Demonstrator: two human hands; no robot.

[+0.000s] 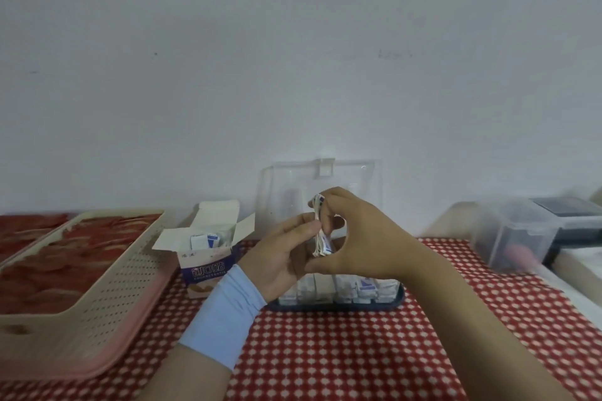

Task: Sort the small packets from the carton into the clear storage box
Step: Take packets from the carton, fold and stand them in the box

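Packets (322, 238) pinched between left hand (280, 257) and right hand (365, 238); storage box (338, 305) below.

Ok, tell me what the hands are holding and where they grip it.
A small stack of packets, held upright over the clear storage box: the left hand pinches its middle, the right hand its top end.

Red-patterned tablecloth (325, 352) — pink tray (65, 369), open carton (205, 270), clear storage box (374, 302), clear bin (514, 238).

Left hand (277, 251) and right hand (368, 238) together, fingers (340, 198) around one packet stack (323, 241).
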